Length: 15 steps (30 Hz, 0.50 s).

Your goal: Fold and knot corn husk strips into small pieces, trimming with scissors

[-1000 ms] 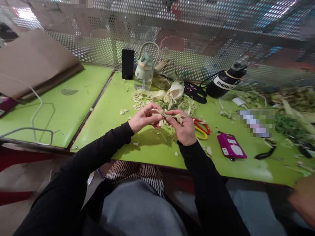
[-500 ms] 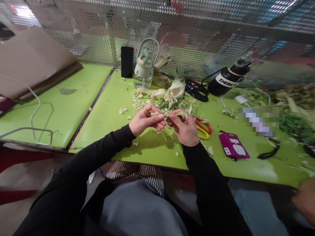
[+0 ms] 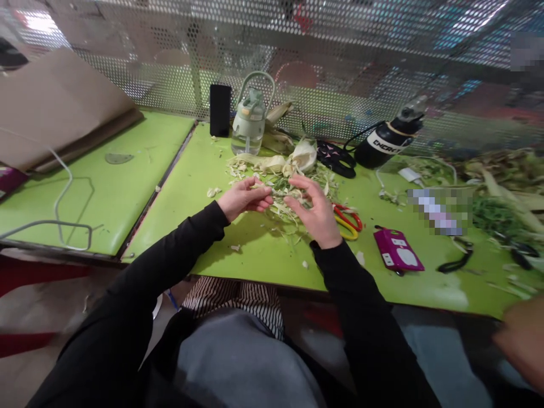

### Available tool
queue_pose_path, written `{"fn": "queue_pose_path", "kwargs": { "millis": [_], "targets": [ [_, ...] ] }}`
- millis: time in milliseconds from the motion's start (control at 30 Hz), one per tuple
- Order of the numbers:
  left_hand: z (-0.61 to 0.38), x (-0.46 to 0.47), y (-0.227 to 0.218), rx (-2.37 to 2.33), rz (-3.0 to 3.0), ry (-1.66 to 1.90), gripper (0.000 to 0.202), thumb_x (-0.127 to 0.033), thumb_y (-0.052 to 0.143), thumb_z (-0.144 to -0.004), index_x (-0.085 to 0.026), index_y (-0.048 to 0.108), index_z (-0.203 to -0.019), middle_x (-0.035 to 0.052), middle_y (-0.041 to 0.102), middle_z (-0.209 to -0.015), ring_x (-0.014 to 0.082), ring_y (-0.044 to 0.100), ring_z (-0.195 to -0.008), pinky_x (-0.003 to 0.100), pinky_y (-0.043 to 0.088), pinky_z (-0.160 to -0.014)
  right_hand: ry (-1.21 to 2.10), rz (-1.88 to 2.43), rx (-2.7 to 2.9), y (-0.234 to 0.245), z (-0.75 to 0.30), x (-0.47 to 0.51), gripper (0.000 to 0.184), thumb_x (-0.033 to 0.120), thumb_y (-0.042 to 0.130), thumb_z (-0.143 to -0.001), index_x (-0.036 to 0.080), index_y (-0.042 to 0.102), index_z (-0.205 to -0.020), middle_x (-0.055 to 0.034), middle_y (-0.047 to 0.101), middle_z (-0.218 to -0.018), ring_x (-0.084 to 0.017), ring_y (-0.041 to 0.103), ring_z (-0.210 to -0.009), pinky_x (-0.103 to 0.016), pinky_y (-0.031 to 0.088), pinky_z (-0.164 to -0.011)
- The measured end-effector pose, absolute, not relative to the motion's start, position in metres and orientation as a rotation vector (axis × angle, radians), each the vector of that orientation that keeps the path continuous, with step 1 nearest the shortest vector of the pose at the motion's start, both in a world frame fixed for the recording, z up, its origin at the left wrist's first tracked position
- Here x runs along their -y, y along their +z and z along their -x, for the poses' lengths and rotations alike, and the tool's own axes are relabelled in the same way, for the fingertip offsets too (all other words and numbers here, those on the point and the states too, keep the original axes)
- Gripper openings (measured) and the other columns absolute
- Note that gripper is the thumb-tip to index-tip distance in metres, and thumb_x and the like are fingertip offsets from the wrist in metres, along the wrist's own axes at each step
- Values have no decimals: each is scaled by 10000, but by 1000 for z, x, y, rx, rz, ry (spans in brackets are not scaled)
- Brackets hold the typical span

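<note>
My left hand (image 3: 246, 198) is closed in a pinch over the middle of the green table (image 3: 170, 226); what lies between its thumb and fingers, if anything, I cannot make out. Across from it, my right hand (image 3: 317, 212) is open, thumb and fingers apart, with nothing seen in it. Beneath and beyond both hands spreads a heap of pale green husk shreds (image 3: 293, 215). Larger cream-coloured husk pieces (image 3: 304, 156) lie behind the heap. Beside my right hand are the red and yellow handles of scissors (image 3: 351, 218), their blades out of sight.
A handled water bottle (image 3: 249, 124) and an upright phone (image 3: 220, 110) stand by the perforated metal screen (image 3: 170, 62). To the right are a black bottle (image 3: 385, 141), a purple case (image 3: 399, 249) and more husks (image 3: 505, 170). Another person's blurred arm (image 3: 522, 340) shows at lower right.
My hands have moved apart, and the right one has opened. The husk strip that was between them no longer shows there. The view has shifted slightly.
</note>
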State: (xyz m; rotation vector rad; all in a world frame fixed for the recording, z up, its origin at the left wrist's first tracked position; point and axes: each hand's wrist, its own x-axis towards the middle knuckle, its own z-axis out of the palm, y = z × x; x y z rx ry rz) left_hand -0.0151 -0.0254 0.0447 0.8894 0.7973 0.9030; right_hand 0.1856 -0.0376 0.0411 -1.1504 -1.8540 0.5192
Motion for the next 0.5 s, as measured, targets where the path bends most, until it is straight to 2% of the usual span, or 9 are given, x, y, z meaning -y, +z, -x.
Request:
{"fn": "queue_pose_path", "kwargs": {
  "millis": [67, 133, 233, 300, 333, 400, 500],
  "targets": [
    [14, 26, 48, -832, -956, 906, 173, -90, 614, -932, -160, 490, -835, -27, 687, -628, 44, 608, -477, 144, 419, -477, 279, 1105, 2059, 49, -185, 41, 347, 424, 655, -911, 249, 683, -1209, -92, 693, -1310, -291, 622, -1205, -507, 452, -1039],
    [12, 27, 51, -840, -1025, 886, 163, -104, 633, -924, -154, 509, -832, -29, 668, -603, 41, 583, -462, 143, 379, -458, 254, 1103, 2176, 54, -182, 43, 275, 369, 595, -950, 230, 712, -1158, -98, 756, -1154, -286, 679, -1055, -499, 481, -976],
    [14, 27, 53, -784, -1001, 969, 176, -290, 630, -953, -143, 570, -876, -14, 664, -647, 48, 575, -494, 162, 389, -478, 474, 1150, 2033, 55, -178, 43, 222, 388, 615, -933, 221, 723, -1032, -71, 767, -1001, -245, 695, -915, -425, 528, -870],
    [18, 25, 52, -716, -973, 1113, 256, -404, 603, -956, -150, 622, -977, 19, 707, -805, 70, 631, -631, 185, 456, -566, 693, 1151, 1813, 54, -178, 41, 259, 464, 670, -882, 226, 697, -981, -35, 745, -917, -210, 687, -851, -378, 541, -822],
    [20, 25, 52, -686, -997, 1168, 269, -410, 629, -933, -157, 644, -1024, 33, 722, -900, 85, 654, -726, 203, 489, -637, 794, 1133, 1717, 53, -177, 41, 291, 498, 696, -853, 229, 681, -965, -19, 728, -884, -194, 679, -826, -357, 542, -801],
    [20, 24, 49, -651, -1135, 1167, 281, -315, 770, -810, -156, 687, -1027, 52, 729, -1018, 117, 662, -872, 250, 509, -787, 931, 1071, 1607, 52, -176, 39, 343, 528, 746, -797, 237, 647, -948, 5, 696, -855, -169, 660, -805, -324, 539, -778],
    [15, 23, 44, -589, -1233, 1082, 348, -309, 875, -663, -140, 711, -920, 31, 725, -867, 136, 647, -812, 310, 493, -839, 990, 991, 1561, 52, -171, 39, 374, 518, 795, -750, 250, 590, -910, 26, 657, -847, -144, 632, -787, -296, 533, -762]
  ]
}}
